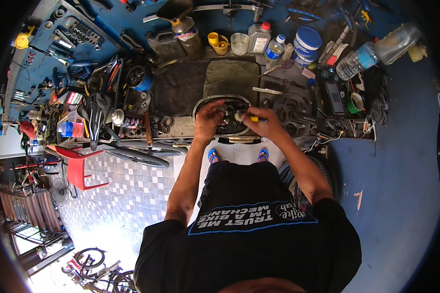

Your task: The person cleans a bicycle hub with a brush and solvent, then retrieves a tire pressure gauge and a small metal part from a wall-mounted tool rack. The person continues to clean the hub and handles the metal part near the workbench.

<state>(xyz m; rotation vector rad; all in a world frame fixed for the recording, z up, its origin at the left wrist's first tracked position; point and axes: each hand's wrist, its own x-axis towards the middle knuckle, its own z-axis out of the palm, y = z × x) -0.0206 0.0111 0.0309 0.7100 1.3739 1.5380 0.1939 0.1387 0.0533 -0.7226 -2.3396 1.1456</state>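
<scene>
My right hand (pixel 266 125) is closed round the yellow and black handle of a small brush (pixel 257 118). Its pale bristle end points left, over an oval metal tray (pixel 196 108). At the tray's left side, my left hand (pixel 209 120) has its fingers curled in toward a dark, greasy metal part (pixel 227 117) near the brush tip. What exactly those fingers hold is too dark to make out. Several dark round metal parts (pixel 230 128) lie in the tray beneath both hands.
The tray stands at the workbench's front edge, before a dark mat (pixel 232 78). On the right lie a bicycle crankset (pixel 298 113) and a phone (pixel 334 97). To the left are a spray can (pixel 124 118) and a bicycle saddle (pixel 100 107). Bottles and a blue tub (pixel 308 41) line the back.
</scene>
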